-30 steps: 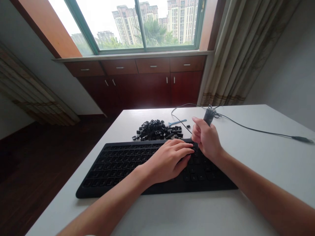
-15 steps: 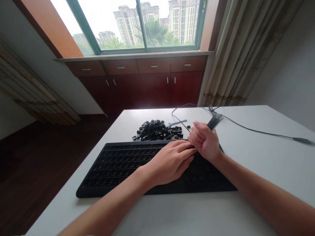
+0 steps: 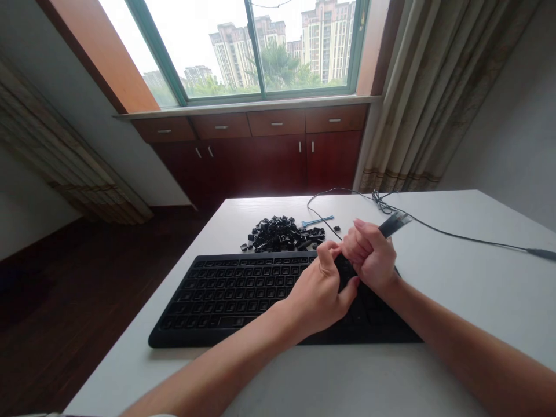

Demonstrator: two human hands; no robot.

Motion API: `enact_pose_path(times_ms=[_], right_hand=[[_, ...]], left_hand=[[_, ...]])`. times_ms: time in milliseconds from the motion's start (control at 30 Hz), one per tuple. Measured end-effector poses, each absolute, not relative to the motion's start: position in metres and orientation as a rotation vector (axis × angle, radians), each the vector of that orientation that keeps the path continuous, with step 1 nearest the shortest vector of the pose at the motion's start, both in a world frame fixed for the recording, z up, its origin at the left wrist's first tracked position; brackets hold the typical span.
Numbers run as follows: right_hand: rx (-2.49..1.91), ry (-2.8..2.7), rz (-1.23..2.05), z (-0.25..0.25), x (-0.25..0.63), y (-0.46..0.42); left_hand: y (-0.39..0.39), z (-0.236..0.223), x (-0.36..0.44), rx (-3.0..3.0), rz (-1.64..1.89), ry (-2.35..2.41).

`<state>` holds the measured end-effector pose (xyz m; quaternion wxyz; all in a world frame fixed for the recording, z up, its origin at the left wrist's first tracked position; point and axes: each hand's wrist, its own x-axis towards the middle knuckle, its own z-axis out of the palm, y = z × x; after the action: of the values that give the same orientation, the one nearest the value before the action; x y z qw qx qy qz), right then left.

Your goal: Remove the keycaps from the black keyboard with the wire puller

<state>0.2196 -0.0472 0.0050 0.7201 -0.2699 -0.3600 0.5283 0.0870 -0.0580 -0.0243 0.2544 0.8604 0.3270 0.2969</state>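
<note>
A black keyboard point(image 3: 254, 292) lies flat on the white table, many of its left and middle key positions showing open sockets without caps. My right hand point(image 3: 369, 252) is closed in a fist above its right part. Out of the fist's upper right side sticks a dark flat tool point(image 3: 393, 225) with a clear end; its kind cannot be made out. My left hand point(image 3: 321, 292) is over the keyboard with fingers bent, index finger and thumb meeting the right fist. Whatever lies between the left fingers is hidden.
Behind the keyboard sits a heap of loose black keycaps point(image 3: 282, 234). Near it are a small blue tool point(image 3: 318, 221) and a single keycap point(image 3: 336, 229). A black cable point(image 3: 456, 234) runs across the white table point(image 3: 478, 289), with a bundled loop at the back.
My left fingers, stretched over the keys before, are now curled up against the right fist. The right hand still grips the dark tool. The view has shifted slightly.
</note>
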Motion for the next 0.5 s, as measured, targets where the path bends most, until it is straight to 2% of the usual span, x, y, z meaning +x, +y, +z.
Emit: enact_pose_path(times_ms=[500], right_hand=[[-0.54,-0.666,1.179,0.0052,0.2184,-0.0456]], left_hand=[[-0.0573,-0.0158,0.0877,2.514,0.712,0.866]])
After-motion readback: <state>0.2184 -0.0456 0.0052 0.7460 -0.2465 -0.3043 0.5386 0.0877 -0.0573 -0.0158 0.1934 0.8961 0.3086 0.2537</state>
